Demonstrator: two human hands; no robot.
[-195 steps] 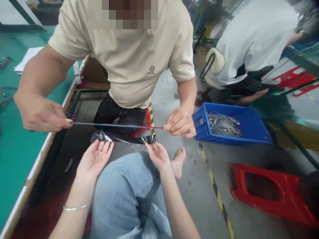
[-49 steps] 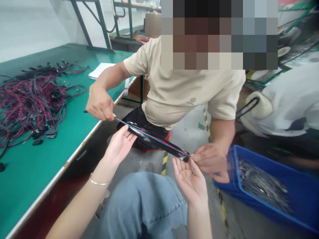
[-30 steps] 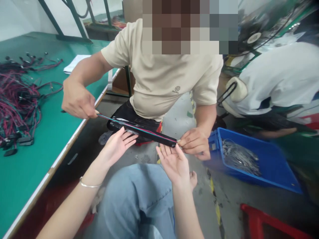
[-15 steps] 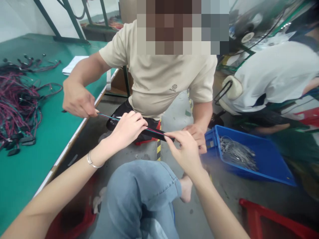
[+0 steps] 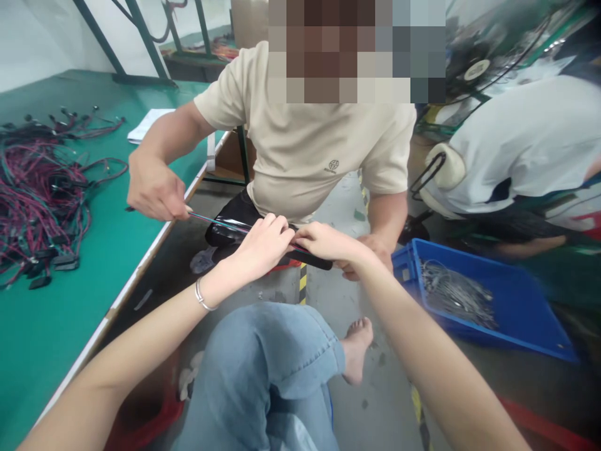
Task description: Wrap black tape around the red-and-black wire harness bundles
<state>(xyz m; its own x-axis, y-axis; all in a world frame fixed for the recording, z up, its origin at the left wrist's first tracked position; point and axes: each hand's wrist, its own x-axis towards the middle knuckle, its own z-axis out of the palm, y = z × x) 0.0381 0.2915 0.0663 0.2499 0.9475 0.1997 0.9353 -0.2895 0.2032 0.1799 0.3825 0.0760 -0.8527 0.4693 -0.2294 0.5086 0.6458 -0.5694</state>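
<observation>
Thin coloured wires point(image 5: 218, 221) run taut from a co-worker's hand point(image 5: 159, 191) on the left towards the middle. My left hand point(image 5: 265, 244) is closed on the wires, fingertips bent down over them. Right beside it, my right hand point(image 5: 323, 241) pinches the same wires, its fingertips almost touching the left ones. Below my right hand lies a dark strip or sleeve point(image 5: 317, 258) along the wires; its exact kind is not clear. The co-worker's other hand point(image 5: 375, 250) is at the right end of it, partly behind my wrist.
On the green table point(image 5: 94, 263) at left lies a heap of red and black cable harnesses point(image 5: 44, 194), with white paper point(image 5: 150, 122) behind. A blue bin point(image 5: 530, 319) with grey cables point(image 5: 457, 294) stands at right. Another person point(image 5: 521, 138) bends over farther right.
My right hand has slid left along the wires, up to my left hand. The whole view has shifted slightly, and the co-worker still holds the wires stretched.
</observation>
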